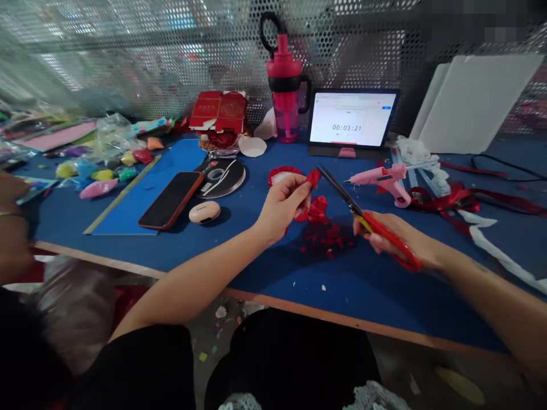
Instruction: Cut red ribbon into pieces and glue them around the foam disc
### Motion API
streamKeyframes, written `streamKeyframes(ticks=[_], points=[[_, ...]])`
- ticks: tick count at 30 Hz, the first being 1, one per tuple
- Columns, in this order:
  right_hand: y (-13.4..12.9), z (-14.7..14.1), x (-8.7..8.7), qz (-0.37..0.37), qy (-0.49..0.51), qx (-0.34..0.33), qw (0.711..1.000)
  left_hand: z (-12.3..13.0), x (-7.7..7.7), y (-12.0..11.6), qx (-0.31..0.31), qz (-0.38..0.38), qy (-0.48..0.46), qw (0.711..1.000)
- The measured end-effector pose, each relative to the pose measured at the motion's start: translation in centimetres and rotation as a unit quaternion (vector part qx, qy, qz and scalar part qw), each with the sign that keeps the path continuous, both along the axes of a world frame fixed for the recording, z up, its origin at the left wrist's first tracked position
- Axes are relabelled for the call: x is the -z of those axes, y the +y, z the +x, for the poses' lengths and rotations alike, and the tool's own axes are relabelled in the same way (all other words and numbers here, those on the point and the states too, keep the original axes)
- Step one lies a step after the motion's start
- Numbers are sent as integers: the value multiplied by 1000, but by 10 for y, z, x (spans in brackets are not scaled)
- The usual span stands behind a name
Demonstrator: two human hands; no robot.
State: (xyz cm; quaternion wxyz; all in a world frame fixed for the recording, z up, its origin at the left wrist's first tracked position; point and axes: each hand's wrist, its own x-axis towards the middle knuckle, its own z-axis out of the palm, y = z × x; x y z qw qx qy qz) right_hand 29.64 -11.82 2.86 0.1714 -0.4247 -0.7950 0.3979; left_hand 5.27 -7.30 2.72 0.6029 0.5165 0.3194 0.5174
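My left hand [285, 206] pinches a small piece of red ribbon [314, 177] between thumb and fingers, above the blue table. In my right hand [395, 236] are scissors [391, 242] with red and yellow handles and dark blades. Their tips point up and left, close to the red ribbon piece; whether they touch it I cannot tell. Below lie red ribbon pieces [317, 210] and a scatter of small red scraps [329, 238]. Behind my left hand is a round white piece with a red edge [284, 173], partly hidden by the fingers.
A pink glue gun [382, 177] lies near red ribbon [453, 199] on the right. At the back stand a pink bottle [285, 91] and a tablet [351, 121]. A phone [171, 199], a beige case [204, 212] and a ribbon spool [221, 177] are left. Another person's arm [15, 228] shows far left.
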Motion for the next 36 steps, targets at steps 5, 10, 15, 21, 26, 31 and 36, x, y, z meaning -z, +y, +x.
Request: streamKeyframes(ticks=[5,10,15,21,26,31,36], points=[[-1,-7,-4,39,-59,17,997,-2,2,0,-20,57,-55,997],[-3,-11,-4,83,-122,15,989,-1,1,-5,-6,52,-45,998],[-1,-10,3,104,-93,9,990,2,2,-10,28,34,-50,998],[1,-12,1,69,-92,37,993,1,0,-9,25,8,-32,999],[1,-12,1,74,-90,34,993,0,-1,-8,27,20,-23,999],[2,-10,5,63,-70,27,995,1,-2,-8,12,20,-5,1000],[1,-11,4,51,-48,29,997,2,-1,-8,7,24,2,1000]])
